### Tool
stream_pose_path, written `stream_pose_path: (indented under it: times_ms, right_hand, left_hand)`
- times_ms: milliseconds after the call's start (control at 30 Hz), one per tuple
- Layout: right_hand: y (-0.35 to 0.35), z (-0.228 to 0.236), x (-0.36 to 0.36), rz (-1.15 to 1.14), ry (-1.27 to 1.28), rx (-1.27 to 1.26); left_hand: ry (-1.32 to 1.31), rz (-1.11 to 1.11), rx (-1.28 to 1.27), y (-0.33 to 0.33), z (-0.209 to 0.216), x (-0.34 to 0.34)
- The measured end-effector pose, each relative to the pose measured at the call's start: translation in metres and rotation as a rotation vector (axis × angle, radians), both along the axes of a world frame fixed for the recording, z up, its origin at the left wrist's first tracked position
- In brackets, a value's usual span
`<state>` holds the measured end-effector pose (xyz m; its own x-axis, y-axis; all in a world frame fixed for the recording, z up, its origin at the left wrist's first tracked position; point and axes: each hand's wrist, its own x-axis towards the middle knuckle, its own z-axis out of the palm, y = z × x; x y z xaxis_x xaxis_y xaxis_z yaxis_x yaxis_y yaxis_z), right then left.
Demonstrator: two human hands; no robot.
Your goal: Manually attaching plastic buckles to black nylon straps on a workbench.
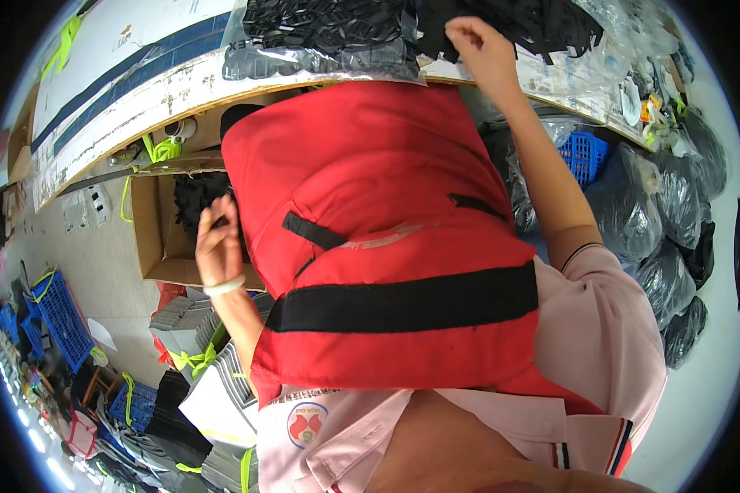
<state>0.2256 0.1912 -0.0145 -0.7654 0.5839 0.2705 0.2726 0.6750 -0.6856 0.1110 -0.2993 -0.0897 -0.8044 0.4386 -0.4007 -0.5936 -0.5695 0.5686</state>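
My left hand [219,245], with a white band at the wrist, hangs below the table edge beside the red apron [370,181]. Its fingers are loosely bent and a little apart, and I see nothing held in them. Next to it stands a cardboard box [150,222] with black pieces [191,195] inside. Over the tabletop, my right hand [478,43] has its fingers curled together at a pile of black strap-like pieces [543,25]; whatever they grip is hidden. Left of that hand lies a clear bag of black plastic buckles [325,33].
The white worktable [140,99] has a worn front edge. Filled dark plastic bags [625,205] and a blue basket [584,156] stand at the right. Bundled grey-white sheets [214,394] sit at lower left, with blue crates [62,320] farther off.
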Motion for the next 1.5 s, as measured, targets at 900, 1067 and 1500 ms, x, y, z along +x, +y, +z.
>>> stream_pose_path:
  times_ms: [900,1067,1500]
  right_hand:
    - [-0.023,0.069,-0.056,0.149,0.242,0.302]
    - [-0.137,0.068,-0.035,0.476,-0.265,-0.725]
    - [-0.174,0.023,-0.023,0.452,-0.124,-1.698]
  left_hand:
    - [0.3,-0.185,-0.386,0.145,0.048,0.035]
    - [0.037,-0.164,-0.103,0.146,0.058,0.035]
    - [0.657,-0.025,-0.382,0.159,0.052,0.053]
